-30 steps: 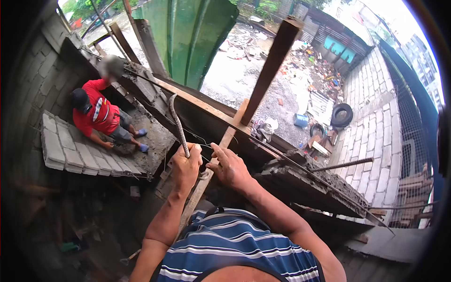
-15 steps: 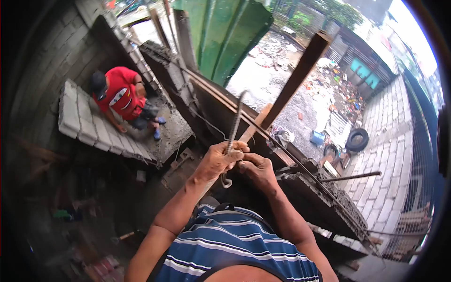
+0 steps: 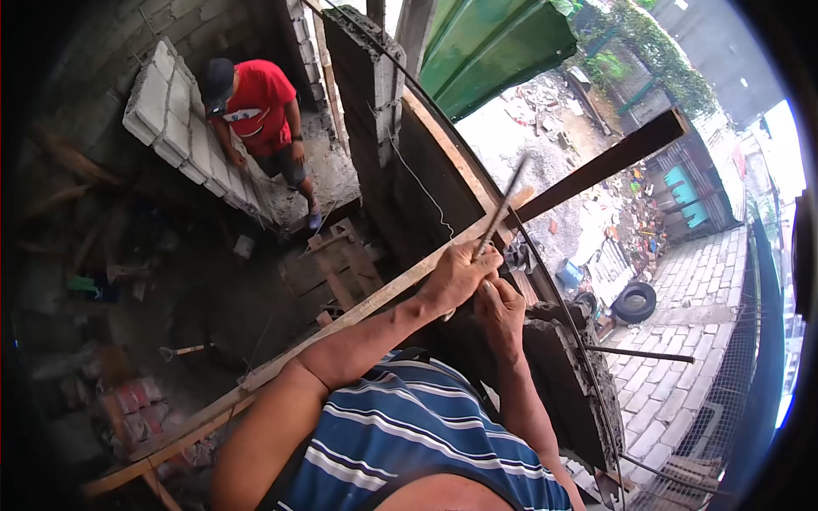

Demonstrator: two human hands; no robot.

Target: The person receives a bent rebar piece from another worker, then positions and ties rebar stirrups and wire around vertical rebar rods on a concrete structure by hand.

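My left hand [image 3: 456, 277] is wrapped round a ribbed steel rod [image 3: 504, 204], whose upper part points up and to the right. A short lower end of the rod shows under the fist. Close against it, my right hand [image 3: 500, 308] has its fingers pinched together; what they hold is too small to name. Both hands are above a long wooden plank [image 3: 375, 302] that runs from lower left to upper right. Beyond them a dark post [image 3: 605, 166] slants up to the right.
A person in a red shirt [image 3: 266, 102] stands at the upper left beside a block wall [image 3: 183, 128]. A green metal sheet [image 3: 503, 51] is at the top. A rod [image 3: 643, 353] juts out on the right, near a tyre [image 3: 635, 302] and rubble.
The view has turned, so the surroundings appear shifted and tilted. My hands have come together around the rod, and my right fingers have closed. The person in red has straightened up somewhat.
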